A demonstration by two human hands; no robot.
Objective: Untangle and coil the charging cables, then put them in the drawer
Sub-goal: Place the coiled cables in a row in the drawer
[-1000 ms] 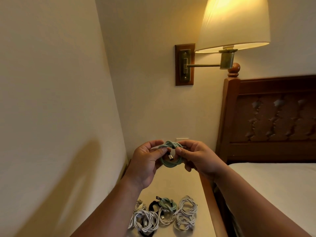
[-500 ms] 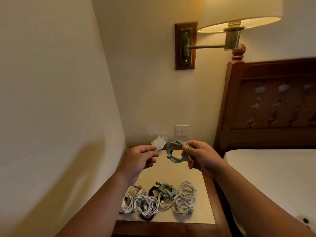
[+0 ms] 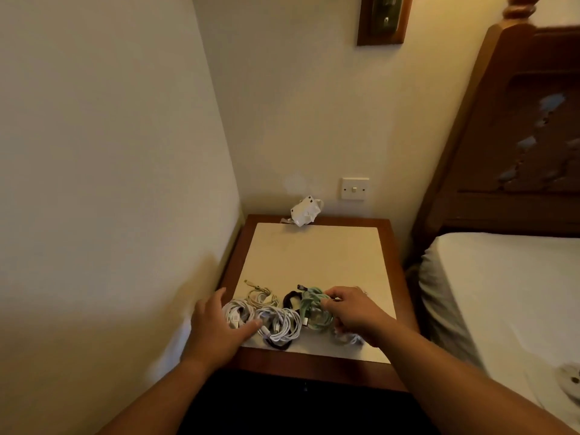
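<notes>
Several coiled cables lie in a cluster at the near edge of the wooden nightstand (image 3: 395, 246): white coils (image 3: 277, 324), a cream coil (image 3: 260, 295), a black coil (image 3: 290, 299) and green coils (image 3: 314, 309). My right hand (image 3: 354, 312) is down on the green coils, its fingers curled onto a green coil at the pile. My left hand (image 3: 216, 328) lies with spread fingers at the left of the cluster, the thumb touching the white coils. Some white coils (image 3: 346, 339) show under my right hand.
A white charger plug (image 3: 304, 211) leans against the back wall on the nightstand's far edge. A wall switch (image 3: 354, 189) is above it. The side wall runs close on the left. A bed with a white mattress (image 3: 502, 293) and wooden headboard (image 3: 518, 120) is on the right.
Both hands came down from chest height to the cable cluster. My right hand carried the green coil down onto the pile; my left hand let go of it earlier. The view tilted downward.
</notes>
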